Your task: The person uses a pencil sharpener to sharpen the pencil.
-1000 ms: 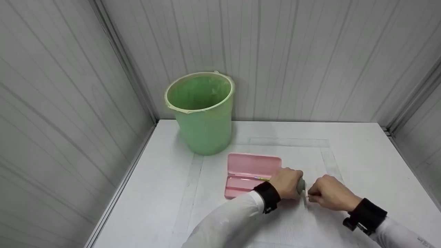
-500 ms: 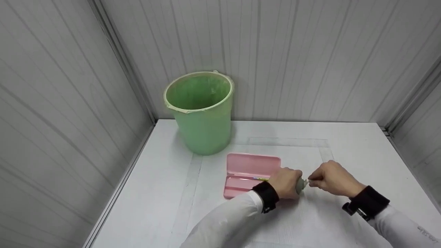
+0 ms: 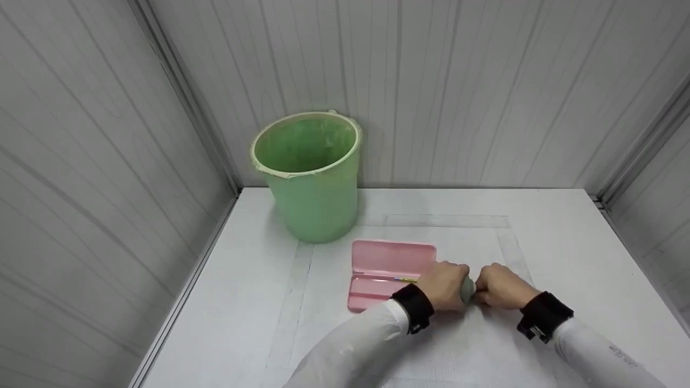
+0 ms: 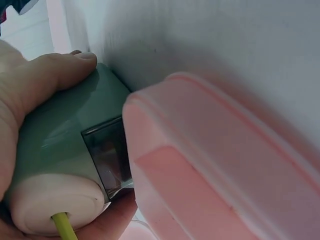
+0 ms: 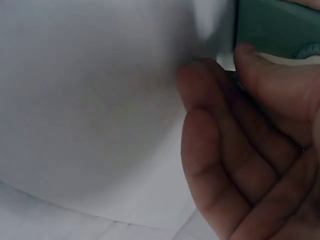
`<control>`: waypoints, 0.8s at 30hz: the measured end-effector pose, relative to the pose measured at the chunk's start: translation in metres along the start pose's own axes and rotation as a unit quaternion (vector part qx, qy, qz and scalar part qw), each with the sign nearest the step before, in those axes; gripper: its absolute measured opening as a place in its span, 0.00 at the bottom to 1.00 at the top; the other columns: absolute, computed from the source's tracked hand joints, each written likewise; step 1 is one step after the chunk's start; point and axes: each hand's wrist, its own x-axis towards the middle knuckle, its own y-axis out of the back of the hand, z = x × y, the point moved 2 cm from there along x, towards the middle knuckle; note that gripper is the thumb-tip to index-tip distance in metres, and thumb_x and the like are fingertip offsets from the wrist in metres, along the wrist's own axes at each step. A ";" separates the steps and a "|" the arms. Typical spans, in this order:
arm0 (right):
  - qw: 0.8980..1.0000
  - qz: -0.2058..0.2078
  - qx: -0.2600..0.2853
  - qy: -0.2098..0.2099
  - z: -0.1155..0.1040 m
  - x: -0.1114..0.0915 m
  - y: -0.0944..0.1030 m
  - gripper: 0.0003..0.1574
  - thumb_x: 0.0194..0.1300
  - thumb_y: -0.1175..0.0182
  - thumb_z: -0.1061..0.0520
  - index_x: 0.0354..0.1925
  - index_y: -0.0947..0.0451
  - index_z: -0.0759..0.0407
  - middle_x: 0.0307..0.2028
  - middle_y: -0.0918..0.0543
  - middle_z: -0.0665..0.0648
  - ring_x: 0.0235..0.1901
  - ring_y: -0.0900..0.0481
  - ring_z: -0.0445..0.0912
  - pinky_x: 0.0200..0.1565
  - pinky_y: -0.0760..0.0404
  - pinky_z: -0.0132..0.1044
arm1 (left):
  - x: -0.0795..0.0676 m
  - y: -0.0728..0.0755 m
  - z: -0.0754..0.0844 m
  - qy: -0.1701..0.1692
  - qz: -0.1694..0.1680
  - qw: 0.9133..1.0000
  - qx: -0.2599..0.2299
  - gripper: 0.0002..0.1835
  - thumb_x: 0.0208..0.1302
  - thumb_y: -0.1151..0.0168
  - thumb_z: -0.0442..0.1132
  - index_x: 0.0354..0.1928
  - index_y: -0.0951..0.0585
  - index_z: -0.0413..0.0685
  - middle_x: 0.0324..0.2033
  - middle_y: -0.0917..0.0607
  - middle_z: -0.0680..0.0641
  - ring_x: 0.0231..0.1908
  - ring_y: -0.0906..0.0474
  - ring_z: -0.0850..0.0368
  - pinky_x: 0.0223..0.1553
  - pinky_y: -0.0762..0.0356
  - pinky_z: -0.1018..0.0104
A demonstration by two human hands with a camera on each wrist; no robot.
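My left hand [image 3: 443,285] grips a green hand-crank pencil sharpener [image 4: 65,125], thumb laid along its body. A dark see-through shavings window [image 4: 110,155] shows on its side. Into the hole of its cream face runs a yellow-green pencil [image 4: 64,227], whose other end lies over the pink pencil case [image 3: 393,257] in the head view. At the sharpener's far side my right hand [image 3: 504,285] has its fingers curled and its thumb pressed to them, pinching the crank handle. The handle is mostly hidden by the fingers in the right wrist view.
The pencil case lies with its lid folded back, right beside the sharpener. A tall green bucket [image 3: 315,199] stands behind it at the back left. Ribbed grey-white walls close off the white table [image 3: 259,280] at the back and sides. Clear tape strips mark the tabletop.
My right hand has gone up and round, then back down and in close to the sharpener, carrying the crank handle round. The left hand keeps its grip in nearly the same place.
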 end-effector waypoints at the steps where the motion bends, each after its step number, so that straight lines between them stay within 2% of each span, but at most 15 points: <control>1: 1.000 0.002 0.002 0.000 -0.001 -0.001 -0.001 0.14 0.57 0.21 0.66 0.19 0.09 0.53 0.15 0.17 0.44 0.19 0.34 0.28 0.25 0.31 0.28 | -0.001 0.000 0.000 0.001 0.002 1.000 0.002 0.22 0.51 0.13 0.52 0.41 0.17 0.58 0.30 0.14 0.60 0.28 0.24 0.66 0.26 0.31 0.72; 5: 1.000 0.001 0.005 -0.009 -0.002 -0.004 -0.003 0.16 0.61 0.21 0.64 0.19 0.10 0.54 0.15 0.18 0.43 0.18 0.35 0.28 0.24 0.32 0.28 | -0.003 0.000 -0.001 -0.001 0.002 1.000 -0.004 0.24 0.52 0.13 0.53 0.45 0.17 0.57 0.35 0.12 0.58 0.33 0.22 0.66 0.30 0.28 0.73; 9: 1.000 0.002 -0.005 -0.014 -0.002 -0.006 -0.004 0.17 0.62 0.22 0.64 0.18 0.11 0.53 0.15 0.21 0.41 0.18 0.35 0.29 0.24 0.33 0.28 | -0.004 -0.002 -0.002 -0.007 0.003 1.000 -0.015 0.30 0.53 0.13 0.52 0.54 0.17 0.57 0.42 0.11 0.56 0.38 0.19 0.66 0.35 0.24 0.75; 14: 1.000 0.008 -0.025 -0.015 -0.004 -0.005 0.000 0.16 0.62 0.22 0.64 0.19 0.11 0.53 0.16 0.19 0.42 0.19 0.35 0.30 0.26 0.32 0.29 | -0.004 0.001 -0.004 -0.019 0.023 0.999 -0.013 0.50 0.52 0.12 0.55 0.76 0.27 0.56 0.56 0.13 0.51 0.48 0.13 0.61 0.48 0.16 0.73; 17: 0.999 -0.004 -0.028 -0.016 -0.005 -0.005 0.001 0.14 0.64 0.23 0.64 0.22 0.10 0.53 0.17 0.18 0.42 0.20 0.34 0.31 0.27 0.31 0.30 | -0.009 0.005 -0.007 -0.029 0.033 0.998 -0.040 0.59 0.52 0.11 0.60 0.82 0.34 0.56 0.64 0.17 0.48 0.55 0.14 0.58 0.55 0.16 0.73; 19: 0.999 -0.017 -0.028 -0.017 -0.005 -0.006 0.002 0.11 0.64 0.23 0.63 0.25 0.09 0.54 0.20 0.15 0.42 0.22 0.30 0.31 0.28 0.29 0.30 | -0.015 0.011 -0.012 -0.038 0.039 0.996 -0.070 0.59 0.53 0.11 0.62 0.82 0.34 0.55 0.67 0.19 0.47 0.58 0.15 0.58 0.57 0.17 0.75; 20: 0.999 -0.025 -0.029 -0.023 -0.006 -0.007 0.003 0.05 0.64 0.21 0.61 0.30 0.07 0.56 0.22 0.13 0.43 0.23 0.26 0.32 0.29 0.26 0.30 | -0.018 0.015 -0.014 -0.043 0.043 0.995 -0.082 0.57 0.55 0.12 0.62 0.81 0.32 0.54 0.67 0.19 0.47 0.59 0.16 0.58 0.58 0.18 0.75; 21: 0.998 -0.035 -0.030 -0.032 -0.006 -0.008 0.005 0.05 0.63 0.20 0.58 0.36 0.06 0.58 0.25 0.11 0.44 0.26 0.23 0.33 0.31 0.23 0.31 | -0.021 0.020 -0.017 -0.049 0.045 0.994 -0.090 0.54 0.57 0.13 0.62 0.80 0.30 0.53 0.67 0.19 0.47 0.59 0.16 0.58 0.58 0.18 0.76; 24: 0.996 -0.046 -0.039 -0.059 -0.011 -0.013 0.017 0.35 0.58 0.15 0.45 0.57 0.10 0.65 0.36 0.05 0.53 0.34 0.13 0.40 0.37 0.15 0.37 | -0.031 0.033 -0.029 -0.053 0.045 0.992 -0.106 0.43 0.65 0.17 0.57 0.76 0.25 0.51 0.64 0.16 0.47 0.57 0.16 0.58 0.58 0.18 0.74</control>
